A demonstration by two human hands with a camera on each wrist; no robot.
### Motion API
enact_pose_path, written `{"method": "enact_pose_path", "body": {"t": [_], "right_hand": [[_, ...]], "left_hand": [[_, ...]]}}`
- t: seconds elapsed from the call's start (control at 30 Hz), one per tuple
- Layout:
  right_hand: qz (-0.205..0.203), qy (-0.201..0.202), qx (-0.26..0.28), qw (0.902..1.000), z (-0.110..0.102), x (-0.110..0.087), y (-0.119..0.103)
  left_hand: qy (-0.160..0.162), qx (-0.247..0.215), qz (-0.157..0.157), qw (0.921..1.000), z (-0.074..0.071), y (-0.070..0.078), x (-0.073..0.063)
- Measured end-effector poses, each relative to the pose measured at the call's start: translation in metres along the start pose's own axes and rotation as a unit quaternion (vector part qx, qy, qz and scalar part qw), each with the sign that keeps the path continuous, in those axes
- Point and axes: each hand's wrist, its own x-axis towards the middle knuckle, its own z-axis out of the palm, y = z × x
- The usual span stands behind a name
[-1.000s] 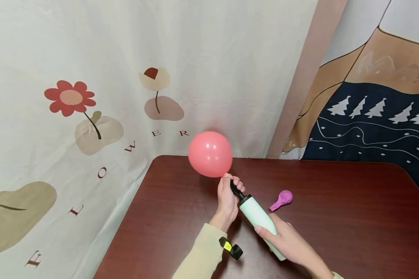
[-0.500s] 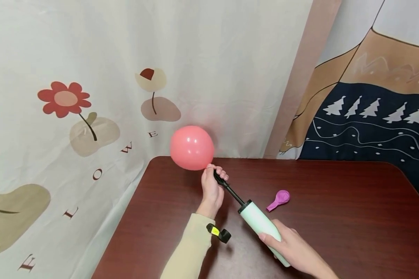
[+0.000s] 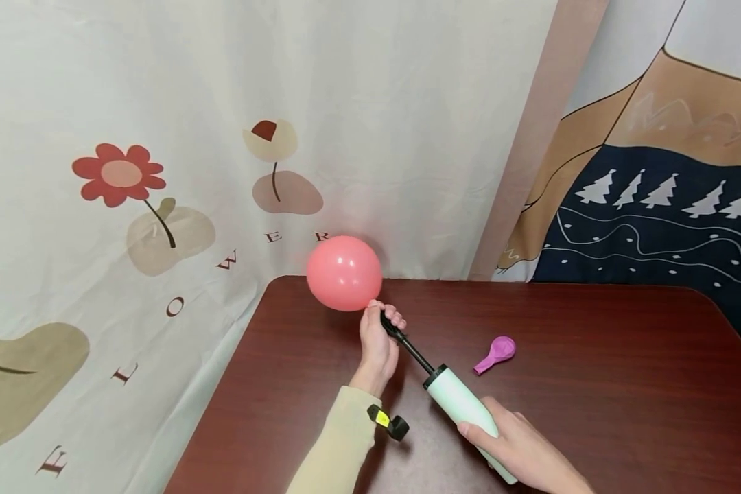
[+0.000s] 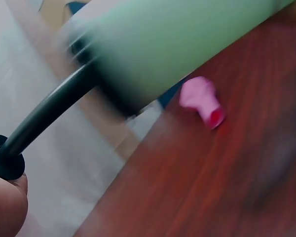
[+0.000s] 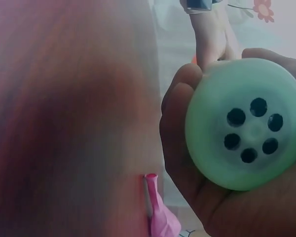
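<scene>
A pink inflated balloon (image 3: 344,274) sits at the front end of a hand balloon pump, in the head view. My left hand (image 3: 379,339) holds the pump's black front end, its thumb at the balloon's neck; the hand hides how neck and nozzle meet. A black rod (image 3: 417,353) shows between that end and the mint-green pump barrel (image 3: 463,399). Around the barrel's rear part my right hand (image 3: 519,439) is wrapped. The right wrist view looks onto the barrel's round end (image 5: 256,131), which has several dark holes.
A flat purple-pink balloon (image 3: 496,354) lies on the dark red-brown table (image 3: 624,384), right of the pump. Behind the table's far edge hangs a white curtain (image 3: 407,137) with printed flowers. My left sleeve carries a black wrist camera (image 3: 389,422).
Left hand and balloon have moved left, away from the barrel, and the rod has come out of it. In the last half second, both hands have sunk slightly in view.
</scene>
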Motion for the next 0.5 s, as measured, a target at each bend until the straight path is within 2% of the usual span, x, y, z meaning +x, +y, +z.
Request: {"method": "enact_pose_path", "body": {"t": [0.23,0.5], "right_hand": [[-0.015,0.059,0.039,0.9974,0.004,0.016,-0.009],[-0.004,0.064,0.057,0.9963,0.007,0.020,-0.010]], "left_hand": [[-0.034,0.023,-0.022,0.9989,0.016,-0.024,-0.024],[-0.029,0.038,-0.036,0.9982,0.015,-0.032,-0.028]]}}
